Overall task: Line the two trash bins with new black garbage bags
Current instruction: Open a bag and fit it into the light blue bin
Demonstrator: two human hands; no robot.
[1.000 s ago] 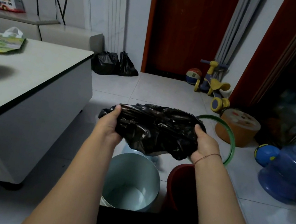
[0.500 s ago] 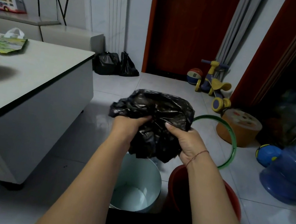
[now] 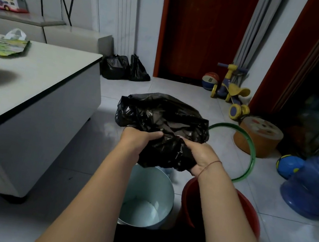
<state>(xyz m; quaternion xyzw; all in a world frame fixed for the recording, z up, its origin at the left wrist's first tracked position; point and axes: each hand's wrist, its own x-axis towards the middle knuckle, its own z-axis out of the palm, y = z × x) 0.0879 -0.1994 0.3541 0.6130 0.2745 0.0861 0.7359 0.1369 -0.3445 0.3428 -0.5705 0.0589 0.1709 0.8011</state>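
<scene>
While both forearms stretch forward, the pale cylindrical metal bin (image 3: 150,188) stands unlined on the tiled floor, just beside the round red plastic bin (image 3: 187,200) on its right. Above the two, the left hand (image 3: 139,138) and right hand (image 3: 201,154) sit close together, fingers curled tight into the crumpled black plastic garbage bag (image 3: 163,119), which bunches between the palms and billows out beyond the knuckles. Farther off, on the white table (image 3: 43,73), the print on a green packet (image 3: 12,47) is too blurred to read.
</scene>
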